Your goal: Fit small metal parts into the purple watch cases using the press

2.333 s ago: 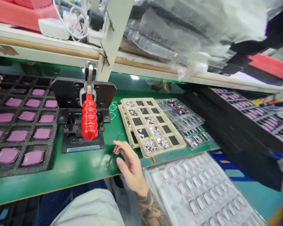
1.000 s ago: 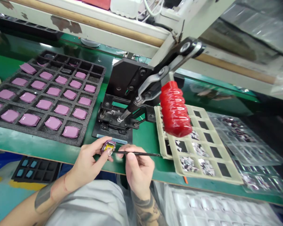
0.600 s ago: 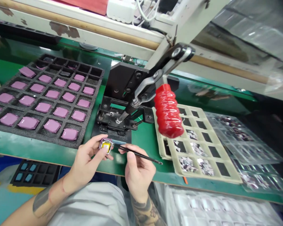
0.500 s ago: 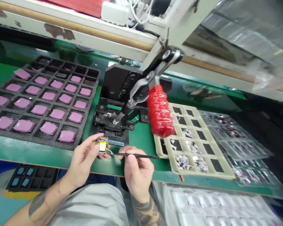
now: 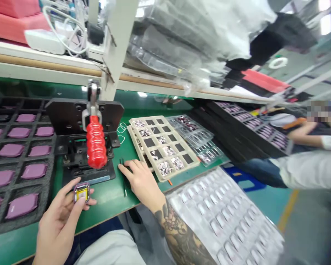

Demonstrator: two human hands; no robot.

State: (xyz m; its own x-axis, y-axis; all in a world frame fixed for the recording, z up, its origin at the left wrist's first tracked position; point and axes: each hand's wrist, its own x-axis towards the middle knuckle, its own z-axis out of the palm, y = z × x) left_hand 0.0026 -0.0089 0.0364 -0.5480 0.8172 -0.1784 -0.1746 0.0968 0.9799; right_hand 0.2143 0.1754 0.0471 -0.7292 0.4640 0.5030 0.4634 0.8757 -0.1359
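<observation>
My left hand point(image 5: 61, 221) is at the bench's front edge, holding a small square component with a yellow face point(image 5: 81, 193) between fingers and thumb. My right hand point(image 5: 142, 182) lies flat on the green bench point(image 5: 107, 200), fingers spread, with a thin black tool point(image 5: 123, 180) next to the fingertips. Left of that hand stands a black hand press with a red ribbed handle point(image 5: 95, 142). Beyond the fingers is a beige tray point(image 5: 153, 172) whose cells hold shiny scraps. Behind my left hand, a black foam tray point(image 5: 51, 162) holds several pink pads.
Clear blister trays point(image 5: 190, 129) lie beyond the beige tray. A white blister tray point(image 5: 223, 217) overhangs the bench's front right. A shelf point(image 5: 44, 64) with cables runs overhead. A co-worker's arm point(image 5: 303, 136) is at far right, behind a black stack of trays point(image 5: 237, 129).
My view has swung right, shifting the bench left. My right hand no longer holds the black tool up; it lies on the bench by my fingers. My left hand has dropped lower, still holding the component.
</observation>
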